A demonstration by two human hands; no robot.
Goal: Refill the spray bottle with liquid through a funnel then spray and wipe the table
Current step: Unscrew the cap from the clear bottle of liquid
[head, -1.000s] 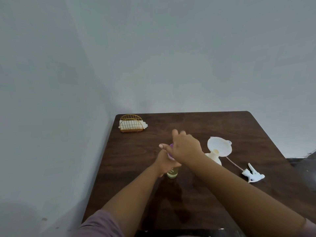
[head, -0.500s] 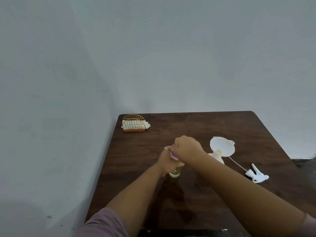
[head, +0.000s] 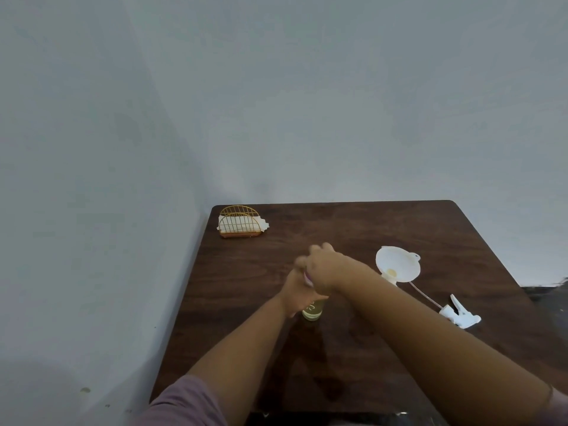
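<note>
A small bottle of yellowish liquid [head: 313,310] stands on the dark wooden table [head: 353,229]. My left hand [head: 296,295] grips its body from the left. My right hand [head: 322,269] is curled over its purple cap [head: 307,277], which shows only as a sliver. To the right, a white funnel [head: 397,264] sits in the neck of the white spray bottle [head: 389,278], mostly hidden behind my right forearm. The white spray head [head: 461,313] with its thin tube lies on the table further right.
A gold wire holder with white napkins [head: 241,222] stands at the table's far left corner. Grey walls close in at the left and behind. The table's right edge drops off near the spray head.
My right hand has turned on the cap, its fingers shifting round it. The view has drifted slightly. The bottle stays in the same spot.
</note>
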